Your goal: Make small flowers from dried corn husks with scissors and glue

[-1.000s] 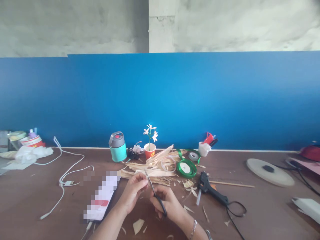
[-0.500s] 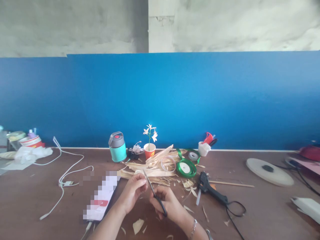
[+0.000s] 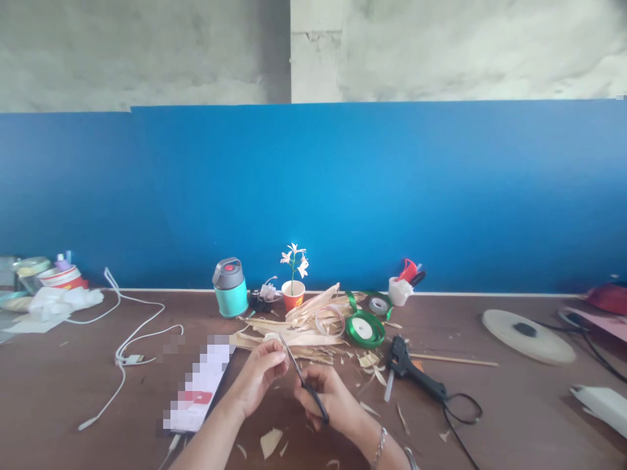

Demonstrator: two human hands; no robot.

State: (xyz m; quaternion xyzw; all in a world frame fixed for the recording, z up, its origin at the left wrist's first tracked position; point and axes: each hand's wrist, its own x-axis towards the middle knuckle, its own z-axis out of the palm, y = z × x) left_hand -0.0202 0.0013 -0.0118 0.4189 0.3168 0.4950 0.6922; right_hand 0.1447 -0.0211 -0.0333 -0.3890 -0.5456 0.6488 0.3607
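My right hand (image 3: 326, 395) is closed round the dark handles of a pair of scissors (image 3: 296, 365), whose blades point up and to the left. Close by on the left, my left hand (image 3: 262, 372) has thumb and fingers pinched together beside the blade tips; whatever lies between them is too small to make out. Just beyond both hands spreads a pile of dry, pale corn husks (image 3: 313, 323). Husk scraps (image 3: 271, 442) are scattered on the table below and to the right of the hands.
A phone (image 3: 200, 391) lies left of my left arm. On the right rest a glue gun (image 3: 416, 372), a stick (image 3: 455, 360) and a green ribbon spool (image 3: 365, 329). Behind stand a turquoise flask (image 3: 231, 290) and a red paper cup (image 3: 294, 299) holding white flowers (image 3: 294, 256).
Almost nothing differs. The scissors and my right hand have shifted very slightly, while my left hand keeps its pinch in the same place.
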